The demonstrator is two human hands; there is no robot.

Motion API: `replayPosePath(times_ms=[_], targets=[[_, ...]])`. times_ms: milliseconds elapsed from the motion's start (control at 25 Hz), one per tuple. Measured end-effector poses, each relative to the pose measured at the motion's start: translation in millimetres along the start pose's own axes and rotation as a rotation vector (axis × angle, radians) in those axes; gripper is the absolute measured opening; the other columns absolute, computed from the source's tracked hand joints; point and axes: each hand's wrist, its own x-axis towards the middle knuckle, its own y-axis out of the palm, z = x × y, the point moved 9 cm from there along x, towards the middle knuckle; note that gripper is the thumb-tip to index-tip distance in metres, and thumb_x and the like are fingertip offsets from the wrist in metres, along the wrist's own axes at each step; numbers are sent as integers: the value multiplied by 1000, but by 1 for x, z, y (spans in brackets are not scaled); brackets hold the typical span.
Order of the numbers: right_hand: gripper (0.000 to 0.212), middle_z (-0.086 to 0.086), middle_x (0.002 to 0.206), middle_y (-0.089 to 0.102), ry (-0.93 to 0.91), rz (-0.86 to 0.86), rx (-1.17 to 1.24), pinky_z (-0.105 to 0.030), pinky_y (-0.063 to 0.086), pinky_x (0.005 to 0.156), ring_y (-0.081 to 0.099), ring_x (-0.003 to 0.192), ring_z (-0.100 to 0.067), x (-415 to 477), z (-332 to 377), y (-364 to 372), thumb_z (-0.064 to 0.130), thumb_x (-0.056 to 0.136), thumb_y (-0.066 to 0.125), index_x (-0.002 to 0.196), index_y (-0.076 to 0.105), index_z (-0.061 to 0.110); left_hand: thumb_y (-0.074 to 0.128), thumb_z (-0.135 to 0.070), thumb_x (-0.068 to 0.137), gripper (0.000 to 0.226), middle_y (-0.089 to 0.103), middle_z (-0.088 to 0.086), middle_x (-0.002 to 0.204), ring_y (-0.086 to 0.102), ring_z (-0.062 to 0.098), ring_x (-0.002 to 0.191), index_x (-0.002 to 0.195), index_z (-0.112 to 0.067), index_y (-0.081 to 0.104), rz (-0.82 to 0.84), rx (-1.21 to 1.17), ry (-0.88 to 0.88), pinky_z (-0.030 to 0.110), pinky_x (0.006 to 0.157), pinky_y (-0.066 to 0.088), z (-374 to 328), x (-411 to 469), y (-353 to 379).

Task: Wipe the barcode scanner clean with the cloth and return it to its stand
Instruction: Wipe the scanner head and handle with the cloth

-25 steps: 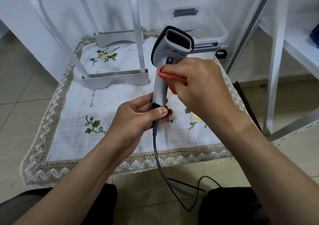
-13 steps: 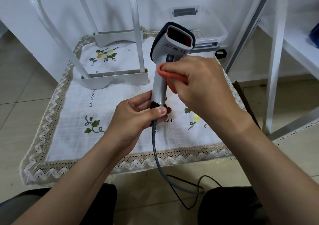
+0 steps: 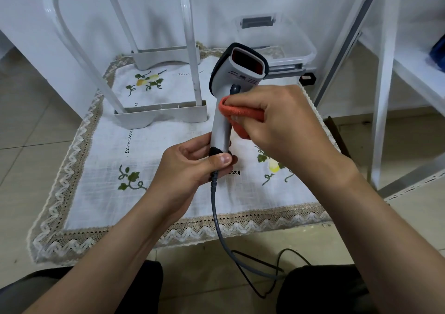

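Orange cloth [image 3: 240, 115] pinched in right hand [image 3: 284, 121] fingers, pressed on scanner [image 3: 226, 89] handle under trigger. Scanner upright above surface [image 3: 168, 193], left hand [image 3: 187, 169] fingers pinching only base. Risk: hard rub twists scanner loose; cable [image 3: 216, 217] hanging to floor [image 3: 36, 133] may snag. No stand identifiable.

No text can be read anywhere. The grey-white plastic handheld barcode scanner [image 3: 237, 73] carries rows of tiny dark print [image 3: 243, 78] on its head, just below the red window, too small and blurred to make out any letters or numbers. The white embroidered tablecloth with lace edging [image 3: 168, 145] has a short line of dark stitched marks [image 3: 186, 73] near its far end; these can't be told as letters either. No brand, number or sign is legible.
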Motion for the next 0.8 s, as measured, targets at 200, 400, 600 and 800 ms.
replayPosePath(times_ms=[200,400,600,800], targets=[[20,5,79,77,10,11,-21,-31,55,70,66,72,-12,-2,-3,5,27,93,69,104,85,28,80,-8,68,54,77,17,111,75,36,101,120,-5,70,9,21,23,40,87,61,-3,-1,3],[23,12,79,78,16,155,34,-18,51,69,69,72,-1,-7,-2,20,20,87,75,106,85,28,81,-11,67,51,78,15,110,74,36,103,117,-8,72,0,48,32,40,87,60,-5,-1,-2],[20,4,83,79,-3,-66,-19,-38,59,70,72,76,-18,-1,-2,-6,25,93,69,106,85,25,83,-11,64,64,78,12,111,76,34,100,125,-5,67,-1,67,29,39,87,61,-4,-1,-1],[21,2,80,80,-12,165,6,-31,55,66,67,68,-12,-8,0,23,20,88,74,104,86,27,80,0,77,42,80,11,106,77,31,98,117,-8,72,-20,103,48,38,86,62,-6,-2,-3]])
